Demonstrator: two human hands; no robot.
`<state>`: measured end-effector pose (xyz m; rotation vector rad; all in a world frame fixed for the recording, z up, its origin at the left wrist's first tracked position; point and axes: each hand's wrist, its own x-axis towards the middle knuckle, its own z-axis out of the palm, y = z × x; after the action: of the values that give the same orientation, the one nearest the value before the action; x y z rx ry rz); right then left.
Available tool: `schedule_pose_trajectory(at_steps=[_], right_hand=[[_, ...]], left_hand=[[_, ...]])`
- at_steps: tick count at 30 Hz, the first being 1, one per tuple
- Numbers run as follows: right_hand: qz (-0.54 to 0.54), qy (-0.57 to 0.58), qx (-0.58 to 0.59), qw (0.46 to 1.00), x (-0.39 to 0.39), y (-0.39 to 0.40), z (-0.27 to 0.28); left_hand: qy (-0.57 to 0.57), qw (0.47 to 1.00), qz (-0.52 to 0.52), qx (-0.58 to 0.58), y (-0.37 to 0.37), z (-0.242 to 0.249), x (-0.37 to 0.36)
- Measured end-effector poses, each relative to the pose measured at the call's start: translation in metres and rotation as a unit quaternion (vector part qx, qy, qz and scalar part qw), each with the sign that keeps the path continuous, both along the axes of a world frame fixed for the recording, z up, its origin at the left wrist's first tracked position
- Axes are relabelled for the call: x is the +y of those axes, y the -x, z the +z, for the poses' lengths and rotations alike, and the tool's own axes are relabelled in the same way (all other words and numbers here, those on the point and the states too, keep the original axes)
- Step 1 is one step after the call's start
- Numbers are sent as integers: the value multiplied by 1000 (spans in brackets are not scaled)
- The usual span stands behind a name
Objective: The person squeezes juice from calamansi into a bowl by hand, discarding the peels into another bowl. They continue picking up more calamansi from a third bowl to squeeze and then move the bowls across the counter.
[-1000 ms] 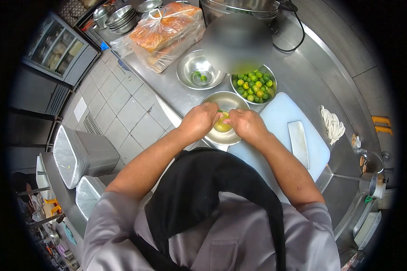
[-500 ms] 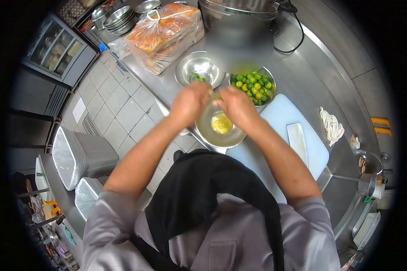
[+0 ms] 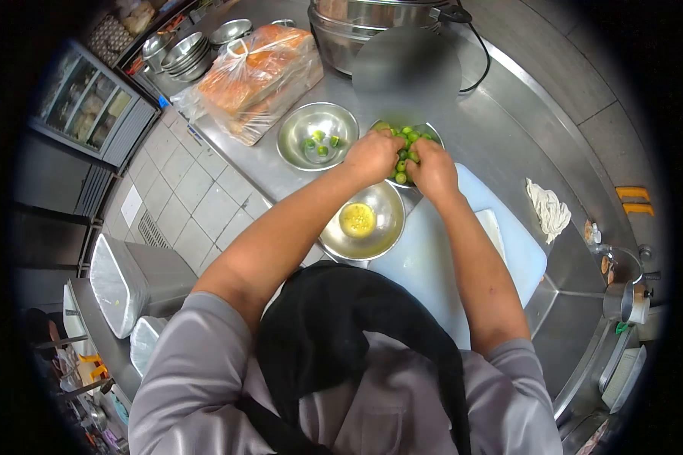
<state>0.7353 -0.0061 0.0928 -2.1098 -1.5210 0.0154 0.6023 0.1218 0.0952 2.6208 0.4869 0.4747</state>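
Observation:
Both hands are at the metal bowl [image 3: 442, 138] of small green limes [image 3: 401, 179]. Over its left rim lies my left hand [image 3: 376, 157], fingers curled in among the fruit. From the right side my right hand [image 3: 435, 168] reaches in, thumb and fingers bent around a lime. What sits inside the left fingers is mostly hidden. Just below stands a metal bowl [image 3: 387, 231] with yellow juice and seeds [image 3: 357, 220] in its bottom. To the left, another metal bowl [image 3: 296, 148] has several squeezed green lime pieces [image 3: 322, 151] in it.
A light blue cutting board [image 3: 417, 262] lies at right, a knife blade [image 3: 491, 231] on it partly behind my forearm. A white cloth [image 3: 548, 208] is farther right. Bagged bread [image 3: 258, 80], stacked bowls [image 3: 186, 57] and a large metal pot [image 3: 341, 34] stand at the back.
Both hands have moved from above the juice bowl, up and right, into the bowl of limes. More green pieces now show in the left bowl. The view has shifted slightly.

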Motion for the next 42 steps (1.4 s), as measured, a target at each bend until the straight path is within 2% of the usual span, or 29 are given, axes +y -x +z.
schedule_pose_trajectory(at_steps=[1,3,5,7,9,11,12,13,15,16,18,21,23,25,30,35,38,39,41,42], right_hand=[[-4,-1,1,1000,-5,-2,4],[-71,-66,235,967,-19,-5,11],[-64,-81,260,960,-37,-2,9],[-26,-16,375,927,-54,12,11],[18,12,342,940,-64,45,33],[66,40,307,949,-68,69,32],[124,-8,217,968,-69,76,19],[180,-58,124,974,-68,83,12],[186,-48,156,969,-67,91,15],[188,-24,128,973,-67,93,10],[198,3,101,975,-64,99,2],[217,-8,52,975,-56,107,-5],[217,72,23,973,-52,110,-8],[215,81,8,973,-47,110,-14],[196,119,-19,973,-43,108,-23],[208,30,-7,978,-43,109,-24],[214,73,25,974,-46,114,-4],[212,72,26,974,-46,113,-7],[198,-2,58,978,-44,109,-11],[196,-2,59,979,-45,107,-12]], left_hand=[[-1,1000,2,15,-6,1,-2],[-1,998,-8,54,-15,3,-4],[10,996,-8,93,-24,-4,-6],[8,996,-12,88,-28,-9,-7],[6,996,-11,85,-23,-9,-10],[63,997,-5,-43,-6,5,-18],[79,993,-16,-91,11,14,-22],[77,993,-12,-90,32,20,-24],[82,986,-32,-139,76,23,-28],[82,987,-30,-137,94,20,-33],[108,994,-4,-10,126,9,-41],[58,997,-37,48,140,-3,-51],[48,998,-19,42,141,-7,-53],[16,996,-21,80,142,-10,-51],[-26,995,-16,92,143,-8,-51],[-56,992,-26,109,141,-4,-53],[-59,989,-29,135,145,2,-56],[-45,993,-22,110,146,2,-57],[-32,996,-17,85,148,3,-57],[31,999,0,30,149,3,-57]])
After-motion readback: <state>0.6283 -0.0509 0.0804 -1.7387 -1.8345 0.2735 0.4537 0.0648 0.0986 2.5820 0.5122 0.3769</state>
